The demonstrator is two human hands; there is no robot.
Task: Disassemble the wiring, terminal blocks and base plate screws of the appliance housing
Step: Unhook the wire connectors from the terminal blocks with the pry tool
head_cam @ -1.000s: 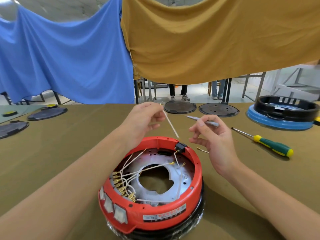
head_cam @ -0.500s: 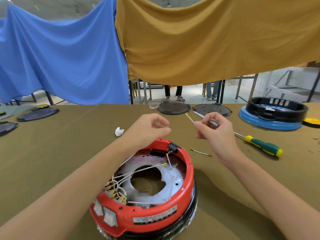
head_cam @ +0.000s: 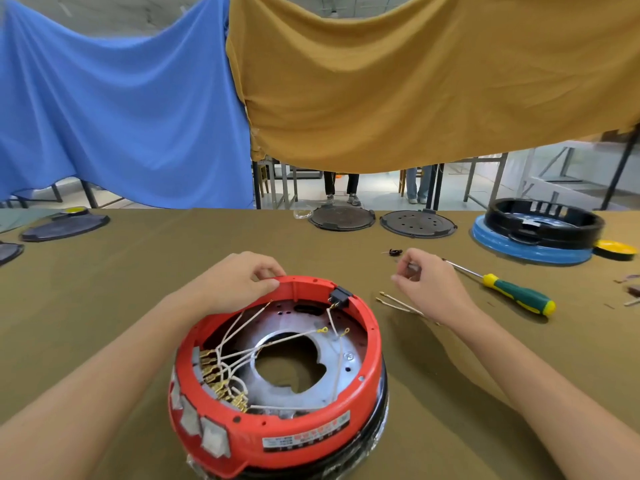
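Gripping the round red plastic housing (head_cam: 277, 382) rim, left hand (head_cam: 239, 282).

Housing (head_cam: 277, 393) on table (head_cam: 104, 289); loose wires (head_cam: 398, 304) and screwdriver (head_cam: 512, 294) to its right.

Left hand (head_cam: 239, 282) grips the red housing (head_cam: 277, 379) rim; right hand (head_cam: 429, 284) hovers above loose wires (head_cam: 398, 304).

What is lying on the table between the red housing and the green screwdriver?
Two loose wires, partly under the right hand, which hovers there, in the head view.
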